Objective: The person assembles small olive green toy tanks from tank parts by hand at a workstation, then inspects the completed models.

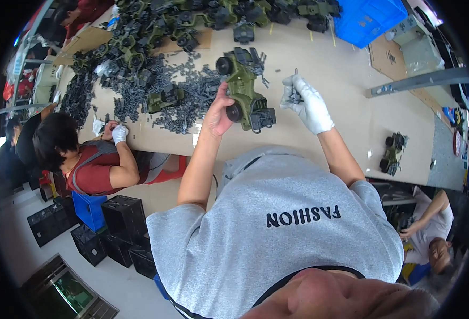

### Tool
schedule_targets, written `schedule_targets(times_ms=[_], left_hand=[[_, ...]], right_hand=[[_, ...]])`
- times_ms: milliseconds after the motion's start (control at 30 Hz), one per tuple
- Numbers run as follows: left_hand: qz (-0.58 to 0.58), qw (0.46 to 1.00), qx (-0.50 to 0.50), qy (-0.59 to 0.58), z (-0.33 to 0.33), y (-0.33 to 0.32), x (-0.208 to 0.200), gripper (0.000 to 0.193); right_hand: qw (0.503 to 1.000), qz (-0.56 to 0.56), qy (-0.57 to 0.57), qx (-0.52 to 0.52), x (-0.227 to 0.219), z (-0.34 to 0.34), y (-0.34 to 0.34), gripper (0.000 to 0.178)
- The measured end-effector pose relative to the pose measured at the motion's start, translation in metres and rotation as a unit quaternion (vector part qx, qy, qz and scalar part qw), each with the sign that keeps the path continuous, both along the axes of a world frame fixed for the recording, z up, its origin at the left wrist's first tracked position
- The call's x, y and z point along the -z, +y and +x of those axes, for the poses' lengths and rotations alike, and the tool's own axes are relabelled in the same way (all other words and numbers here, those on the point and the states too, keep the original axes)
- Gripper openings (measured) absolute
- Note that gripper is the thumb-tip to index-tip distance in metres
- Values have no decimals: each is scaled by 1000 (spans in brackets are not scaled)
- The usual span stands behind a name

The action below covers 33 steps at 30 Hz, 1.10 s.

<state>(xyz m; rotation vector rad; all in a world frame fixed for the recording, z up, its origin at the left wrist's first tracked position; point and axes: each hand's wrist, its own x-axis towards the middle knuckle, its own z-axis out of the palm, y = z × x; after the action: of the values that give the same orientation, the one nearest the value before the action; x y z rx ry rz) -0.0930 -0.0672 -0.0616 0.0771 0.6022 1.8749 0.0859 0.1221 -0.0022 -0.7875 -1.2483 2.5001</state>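
My bare left hand grips an olive-green toy jeep by its near side, beside a black wheel. The jeep is raised over the table and tilted, with black parts at both ends. To its right, my white-gloved right hand is closed around several small dark grey plastic parts. A thin piece sticks up past its fingertips; their exact shape is too small to tell. The right hand and the jeep are apart. Loose small grey parts lie scattered on the table left of my left hand.
Heaped green jeeps cover the far left of the table. A blue crate stands far right, near a metal bar. Another jeep sits at right. A co-worker in red works at left; black crates stand behind.
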Motion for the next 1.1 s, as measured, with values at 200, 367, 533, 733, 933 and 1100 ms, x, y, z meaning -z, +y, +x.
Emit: schedule_targets(times_ms=[200,367,533,733,933,1100], left_hand=[[-85,995,-27,-39,44,28,14,49],[-106,993,-39,30,51,26,2,50],[-108,991,-58,59,55,23,-4,43],[-106,990,-68,63,60,24,-16,49],[-108,989,-60,83,49,27,-22,46],[-133,983,-42,121,53,27,-67,53]], right_hand=[[980,195,-31,-28,6,21,-38,46],[988,135,-68,11,12,32,-42,49],[974,205,-95,-34,7,36,-44,47],[960,250,-106,-61,4,33,-46,43],[955,287,-77,-3,5,29,-60,48],[983,-110,-147,-16,-39,17,-46,69]])
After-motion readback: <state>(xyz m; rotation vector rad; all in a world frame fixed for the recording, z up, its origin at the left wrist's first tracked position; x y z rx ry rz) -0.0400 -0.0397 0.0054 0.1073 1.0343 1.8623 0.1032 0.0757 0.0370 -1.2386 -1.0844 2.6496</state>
